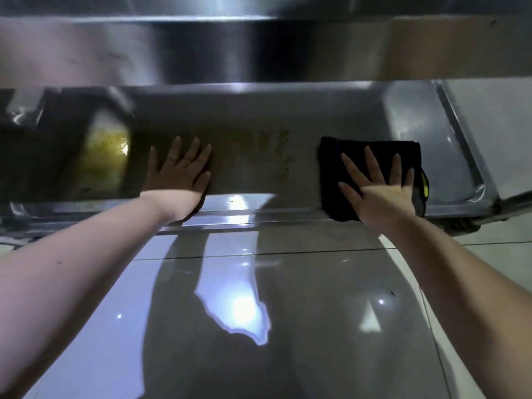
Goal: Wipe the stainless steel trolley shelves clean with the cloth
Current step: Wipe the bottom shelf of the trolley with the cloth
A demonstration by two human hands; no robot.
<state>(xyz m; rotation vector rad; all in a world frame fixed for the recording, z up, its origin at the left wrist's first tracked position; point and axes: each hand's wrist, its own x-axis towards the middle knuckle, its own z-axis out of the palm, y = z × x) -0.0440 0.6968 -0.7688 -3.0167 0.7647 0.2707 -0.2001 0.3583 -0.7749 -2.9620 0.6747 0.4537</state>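
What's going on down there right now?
A person is wiping the trolley's lower shelf. The right hand presses flat on a dark cloth near the shelf's right end; the left hand rests flat on the bare steel. The brownish smears between the hands and a yellowish patch to the left are not yet wiped.
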